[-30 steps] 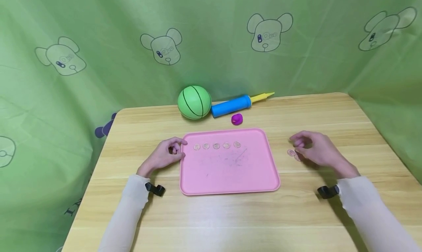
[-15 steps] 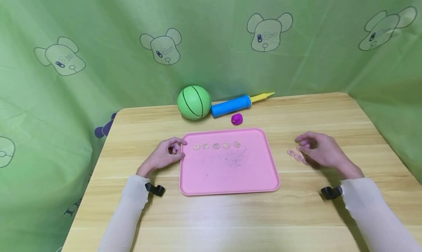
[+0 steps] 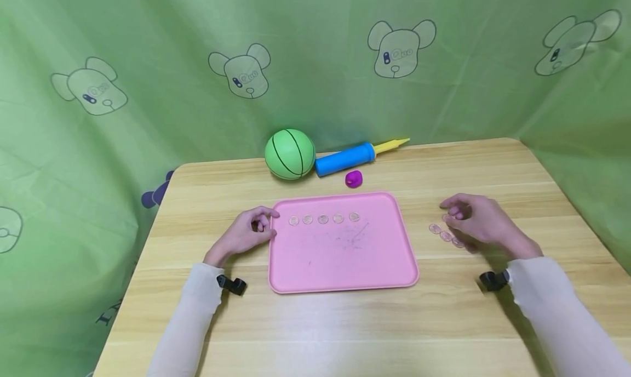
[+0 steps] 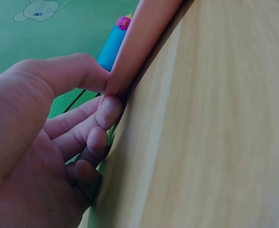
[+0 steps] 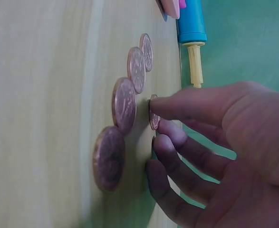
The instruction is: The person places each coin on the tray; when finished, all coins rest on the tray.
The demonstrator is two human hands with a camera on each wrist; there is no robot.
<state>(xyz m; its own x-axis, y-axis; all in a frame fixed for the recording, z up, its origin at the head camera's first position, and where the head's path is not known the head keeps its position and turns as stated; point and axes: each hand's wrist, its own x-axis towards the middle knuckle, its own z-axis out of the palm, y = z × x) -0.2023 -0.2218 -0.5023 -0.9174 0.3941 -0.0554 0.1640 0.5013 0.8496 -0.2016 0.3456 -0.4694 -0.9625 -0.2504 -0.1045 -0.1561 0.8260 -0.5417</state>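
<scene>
A pale wood-grain table (image 3: 345, 327) is backed and flanked by a green curtain (image 3: 315, 81) printed with outlined, mouse-eared heads. At the table's rear, a green ball (image 3: 290, 154) is set just beside a blue-and-yellow pump (image 3: 345, 159), with a small purple toy (image 3: 354, 178) placed in front of the pump.

By the left wrist view, a dark eye and a touch of yellow are revealed on the toy, which is seen as little more than a lump from the head. By the right wrist view, four coins (image 5: 124, 105) are shown in a slanting line on bare wood, neighbours touching or nearly so; from the head, the nearest is partly covered by the right hand (image 3: 478, 223). One more coin (image 5: 153, 119) is pinched between that hand's thumb and a finger, beside the line; whether it is lifted off the wood cannot be told.

A shallow pink tray (image 3: 340, 273), dark scuffs marking its floor, is gripped at its left edge between the thumb and fingers of the left hand (image 3: 248, 228). Inside it, five coins (image 3: 322, 218) are laid flat, spaced apart, in a row along the far side.
</scene>
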